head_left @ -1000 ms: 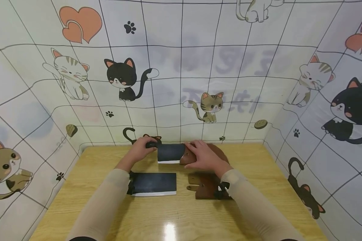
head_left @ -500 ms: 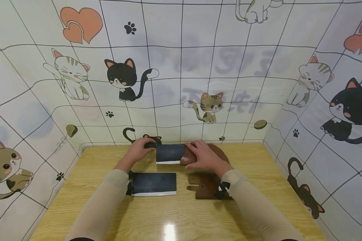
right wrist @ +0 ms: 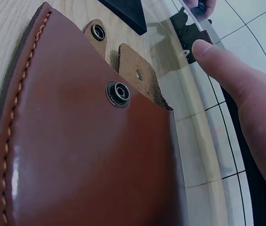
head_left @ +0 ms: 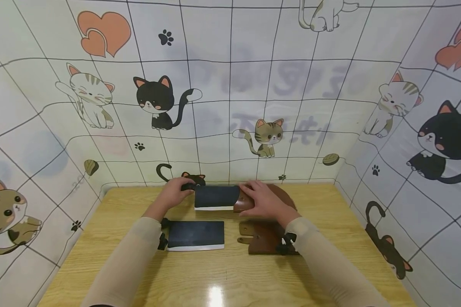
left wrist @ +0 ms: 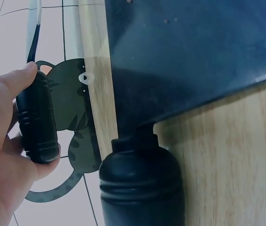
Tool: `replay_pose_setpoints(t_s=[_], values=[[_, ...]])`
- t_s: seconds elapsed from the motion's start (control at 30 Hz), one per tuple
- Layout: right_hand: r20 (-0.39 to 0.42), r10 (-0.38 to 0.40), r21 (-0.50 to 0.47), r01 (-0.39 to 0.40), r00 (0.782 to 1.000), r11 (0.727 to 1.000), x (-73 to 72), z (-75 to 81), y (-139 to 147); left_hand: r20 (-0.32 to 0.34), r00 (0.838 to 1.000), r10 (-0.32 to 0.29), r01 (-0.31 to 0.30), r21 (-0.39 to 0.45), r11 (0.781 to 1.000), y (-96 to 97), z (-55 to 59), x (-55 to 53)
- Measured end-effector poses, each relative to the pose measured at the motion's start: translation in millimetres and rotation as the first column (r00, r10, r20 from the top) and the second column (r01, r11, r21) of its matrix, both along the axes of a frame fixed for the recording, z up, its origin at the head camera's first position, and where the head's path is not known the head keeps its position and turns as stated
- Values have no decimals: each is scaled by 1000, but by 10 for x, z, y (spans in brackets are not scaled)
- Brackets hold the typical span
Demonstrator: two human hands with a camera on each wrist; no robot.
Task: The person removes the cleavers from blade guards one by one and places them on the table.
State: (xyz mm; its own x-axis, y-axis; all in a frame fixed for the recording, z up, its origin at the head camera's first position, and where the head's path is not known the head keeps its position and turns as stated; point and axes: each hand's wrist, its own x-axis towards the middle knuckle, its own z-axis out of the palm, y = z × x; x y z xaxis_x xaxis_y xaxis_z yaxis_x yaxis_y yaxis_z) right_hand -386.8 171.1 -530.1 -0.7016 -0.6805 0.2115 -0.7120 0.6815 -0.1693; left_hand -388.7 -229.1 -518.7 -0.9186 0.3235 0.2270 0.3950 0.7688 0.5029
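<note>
My left hand (head_left: 171,194) grips the black handle (left wrist: 38,120) of a cleaver (head_left: 216,197) near the back of the table. The dark blade has a bright lower edge, and its right end is hidden inside a brown leather sheath (head_left: 286,200). Over that sheath lies my right hand (head_left: 266,202), holding it with fingers at the top edge and thumb (right wrist: 222,66) at the lower side. In front, a second cleaver (head_left: 196,234) lies flat on the table, handle leftward beneath my left wrist. Right of it rests a second brown sheath (head_left: 265,241) with two snap straps, partly under my right forearm.
The wooden table (head_left: 226,277) meets walls covered in a white cat-print sheet (head_left: 223,145) at the back and both sides. The second cleaver's thick black handle (left wrist: 142,188) shows large in the left wrist view.
My left hand and the cleaver have slid leftward, and more of the blade shows outside the sheath. My right hand and the sheath have shifted slightly right. The second cleaver and sheath stay put.
</note>
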Motion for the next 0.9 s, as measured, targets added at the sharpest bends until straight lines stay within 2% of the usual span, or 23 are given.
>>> replay_pose_setpoints(t_s=[0.4,0.67,0.9], values=[[22,-15,-8,15,1000,1000,52,31,-4,-5,1000,3,-3,-3,1000,-76,18,8],[50,-72,31,70,996,997,54,38,75,-6,1000,18,-18,-11,1000,-173,48,51],[26,-70,42,69,997,997,45,89,81,-12,1000,15,-15,-4,1000,-199,77,70]])
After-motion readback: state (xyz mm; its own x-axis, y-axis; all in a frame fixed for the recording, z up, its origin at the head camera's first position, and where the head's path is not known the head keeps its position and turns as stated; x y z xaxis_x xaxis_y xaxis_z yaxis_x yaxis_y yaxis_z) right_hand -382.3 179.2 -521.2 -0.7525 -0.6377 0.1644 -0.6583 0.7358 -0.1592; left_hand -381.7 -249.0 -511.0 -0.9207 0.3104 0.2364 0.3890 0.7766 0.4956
